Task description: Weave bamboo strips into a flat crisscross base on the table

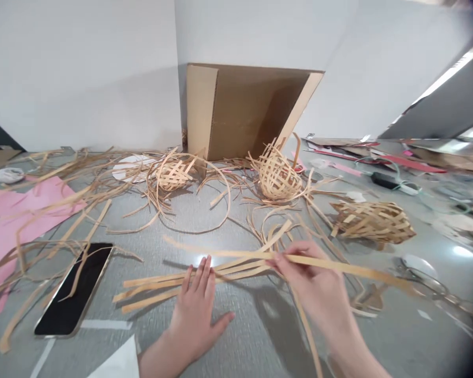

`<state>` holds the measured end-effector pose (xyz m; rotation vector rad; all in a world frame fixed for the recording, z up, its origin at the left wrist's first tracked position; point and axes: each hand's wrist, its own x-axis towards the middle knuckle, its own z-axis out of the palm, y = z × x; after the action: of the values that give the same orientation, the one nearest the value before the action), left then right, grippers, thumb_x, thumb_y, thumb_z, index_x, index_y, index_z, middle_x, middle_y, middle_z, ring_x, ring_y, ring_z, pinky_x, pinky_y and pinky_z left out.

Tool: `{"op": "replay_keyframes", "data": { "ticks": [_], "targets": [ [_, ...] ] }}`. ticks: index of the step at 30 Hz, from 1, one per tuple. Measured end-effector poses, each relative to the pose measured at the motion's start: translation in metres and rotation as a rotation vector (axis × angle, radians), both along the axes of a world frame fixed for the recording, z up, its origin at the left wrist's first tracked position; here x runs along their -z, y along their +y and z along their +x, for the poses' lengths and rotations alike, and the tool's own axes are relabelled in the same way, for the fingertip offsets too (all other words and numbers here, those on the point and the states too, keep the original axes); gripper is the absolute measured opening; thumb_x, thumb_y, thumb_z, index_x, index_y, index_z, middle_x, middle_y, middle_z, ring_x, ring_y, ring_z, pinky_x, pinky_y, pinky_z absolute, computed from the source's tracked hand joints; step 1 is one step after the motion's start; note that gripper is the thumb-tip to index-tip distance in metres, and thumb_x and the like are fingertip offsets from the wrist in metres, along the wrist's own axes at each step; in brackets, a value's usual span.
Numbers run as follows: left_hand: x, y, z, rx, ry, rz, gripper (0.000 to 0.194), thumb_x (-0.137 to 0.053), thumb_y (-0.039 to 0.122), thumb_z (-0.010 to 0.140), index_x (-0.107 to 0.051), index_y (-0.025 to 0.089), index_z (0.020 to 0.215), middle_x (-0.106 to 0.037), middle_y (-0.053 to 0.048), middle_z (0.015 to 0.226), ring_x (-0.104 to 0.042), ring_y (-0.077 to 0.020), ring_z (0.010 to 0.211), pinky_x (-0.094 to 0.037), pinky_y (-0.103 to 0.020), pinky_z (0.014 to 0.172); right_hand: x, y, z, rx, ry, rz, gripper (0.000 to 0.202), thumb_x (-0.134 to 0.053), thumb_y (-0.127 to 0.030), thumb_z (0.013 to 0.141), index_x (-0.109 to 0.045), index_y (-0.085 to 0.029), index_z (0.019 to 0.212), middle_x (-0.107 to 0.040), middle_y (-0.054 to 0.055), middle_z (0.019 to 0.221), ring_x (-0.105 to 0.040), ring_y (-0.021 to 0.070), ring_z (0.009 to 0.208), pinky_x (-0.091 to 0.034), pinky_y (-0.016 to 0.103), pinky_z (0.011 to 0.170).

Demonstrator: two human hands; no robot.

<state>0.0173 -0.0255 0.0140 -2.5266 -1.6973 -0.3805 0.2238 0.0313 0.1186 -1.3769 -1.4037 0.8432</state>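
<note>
Several pale flat strips (153,286) lie side by side across the grey table, with their left ends slightly fanned. My left hand (197,310) rests palm down over them, its fingers stretched out and its thumb apart. To its right, my right hand (309,273) pinches a long strip (355,269) between thumb and fingers. That strip runs nearly level above the lying ones, its left part passing over them and its right end reaching far to the right. The right ends of the lying strips, by my right hand, overlap other curled strips.
Woven pieces (278,176) (173,174) (374,221) stand behind and to the right, among loose strips. An open cardboard box (203,110) is at the back. A phone (74,289) and pink paper (27,210) lie left; glasses (433,286) lie right.
</note>
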Motion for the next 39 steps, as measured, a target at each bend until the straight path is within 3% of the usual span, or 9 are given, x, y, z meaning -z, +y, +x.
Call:
{"op": "replay_keyframes", "data": {
  "ticks": [2,7,16,21,26,30,34,37,39],
  "targets": [
    [0.000,-0.001,0.000,-0.005,-0.017,-0.029,0.076,-0.042,0.064,0.084,-0.042,0.007,0.134,-0.037,-0.020,0.145,-0.031,-0.0326,0.135,-0.029,-0.049,0.106,0.015,-0.003,-0.019,-0.070,0.035,-0.031,0.030,-0.064,-0.051,0.075,-0.050,-0.025,0.075,-0.062,0.004,0.072,-0.067,0.0232,0.067,-0.058,0.036,0.062],
    [0.000,0.001,-0.002,0.007,-0.013,-0.030,0.071,-0.037,0.061,0.087,-0.044,0.007,0.133,-0.043,-0.020,0.141,-0.038,-0.0329,0.131,-0.027,-0.048,0.107,0.030,0.011,-0.053,-0.142,0.106,-0.113,0.027,-0.060,-0.048,0.078,-0.049,-0.024,0.079,-0.060,0.003,0.073,-0.067,0.0223,0.070,-0.056,0.035,0.068],
    [0.003,-0.002,0.001,-0.012,-0.038,0.007,0.069,-0.037,0.058,0.088,-0.038,0.008,0.137,-0.050,-0.018,0.134,-0.037,-0.0350,0.130,-0.030,-0.048,0.105,0.060,0.031,-0.062,-0.145,0.021,-0.177,0.020,-0.058,-0.043,0.078,-0.052,-0.023,0.076,-0.062,0.002,0.070,-0.062,0.0221,0.065,-0.050,0.034,0.061],
    [-0.001,0.000,0.000,0.024,-0.030,0.054,0.070,-0.038,0.053,0.090,-0.027,0.007,0.143,-0.039,-0.018,0.144,-0.027,-0.0323,0.137,-0.029,-0.043,0.106,0.067,0.034,-0.064,-0.140,0.022,-0.194,0.020,-0.058,-0.043,0.075,-0.053,-0.024,0.075,-0.062,0.002,0.074,-0.062,0.0211,0.067,-0.050,0.033,0.063],
    [-0.003,0.003,-0.002,0.026,0.031,0.068,0.072,-0.038,0.058,0.088,-0.038,0.004,0.136,-0.029,-0.024,0.148,-0.020,-0.0359,0.139,-0.023,-0.049,0.109,0.074,0.033,-0.070,-0.187,0.058,-0.244,0.020,-0.060,-0.042,0.073,-0.054,-0.024,0.074,-0.063,0.001,0.067,-0.063,0.0209,0.060,-0.049,0.031,0.055],
    [-0.002,0.003,-0.002,0.025,0.058,0.047,0.072,-0.039,0.059,0.087,-0.044,0.003,0.132,-0.031,-0.025,0.147,-0.020,-0.0373,0.139,-0.022,-0.052,0.108,0.064,0.035,-0.062,-0.107,0.092,-0.240,0.029,-0.054,-0.050,0.078,-0.053,-0.023,0.089,-0.066,0.004,0.075,-0.052,0.0160,0.043,-0.043,0.030,0.040],
    [-0.002,0.003,-0.002,0.024,0.065,0.045,0.070,-0.038,0.058,0.088,-0.045,0.004,0.132,-0.032,-0.024,0.147,-0.020,-0.0365,0.139,-0.018,-0.053,0.109,0.029,0.037,-0.028,0.046,0.085,-0.124,0.031,-0.055,-0.045,0.079,-0.051,-0.024,0.102,-0.064,0.008,0.104,-0.053,0.0139,0.050,-0.045,0.029,0.043],
    [-0.003,0.003,-0.002,0.032,0.070,0.057,0.069,-0.038,0.057,0.088,-0.046,0.003,0.131,-0.033,-0.024,0.146,-0.023,-0.0366,0.138,-0.015,-0.055,0.109,0.007,0.027,-0.002,0.141,-0.102,0.052,0.022,-0.051,-0.036,0.084,-0.053,-0.025,0.103,-0.064,0.006,0.106,-0.056,0.0140,0.055,-0.049,0.029,0.049],
    [-0.004,0.003,-0.002,0.028,0.071,0.070,0.069,-0.039,0.057,0.088,-0.046,0.002,0.130,-0.033,-0.026,0.146,-0.024,-0.0369,0.137,-0.013,-0.056,0.109,0.003,0.014,0.006,0.043,-0.323,0.136,0.016,-0.046,-0.029,0.089,-0.058,-0.025,0.099,-0.066,0.005,0.100,-0.062,0.0160,0.063,-0.052,0.030,0.057]
  ]
}}
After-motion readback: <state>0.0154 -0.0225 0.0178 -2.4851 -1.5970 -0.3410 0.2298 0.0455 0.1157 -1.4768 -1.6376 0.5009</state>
